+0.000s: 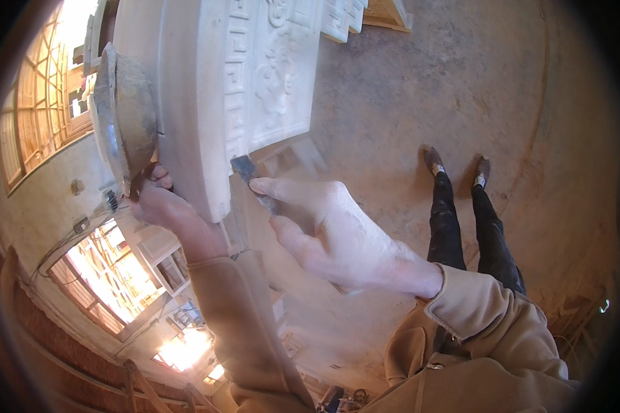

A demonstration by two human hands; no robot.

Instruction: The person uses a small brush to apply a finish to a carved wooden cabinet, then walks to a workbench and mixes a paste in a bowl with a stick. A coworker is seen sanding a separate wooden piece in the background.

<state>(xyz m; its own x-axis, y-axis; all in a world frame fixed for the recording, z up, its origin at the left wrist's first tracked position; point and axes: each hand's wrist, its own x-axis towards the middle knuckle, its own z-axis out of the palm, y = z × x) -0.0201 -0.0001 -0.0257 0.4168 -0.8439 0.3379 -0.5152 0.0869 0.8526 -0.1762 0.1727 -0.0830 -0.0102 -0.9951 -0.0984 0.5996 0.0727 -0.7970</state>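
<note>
My right hand (348, 237) is closed round a small putty knife (244, 169), thumb and forefinger pinching it near its flat grey blade. The blade's tip is at the lower corner of a white carved panel (279, 103) with key-pattern and scroll relief, touching or very close to it. To the left, my left hand (162, 206) grips the lower edge of a worn, grey-brown bowl-like vessel (132, 110). That vessel is tilted beside the smooth white moulding (179, 103) of the carved piece. What it holds, if anything, cannot be made out.
Dusty concrete floor (420, 82) lies to the right, where my legs and shoes (434, 160) show. More white stepped moulding (337, 19) and a wooden piece (389, 15) are at the top. A pale panelled piece (162, 255) stands near bright windows (110, 268) on the left.
</note>
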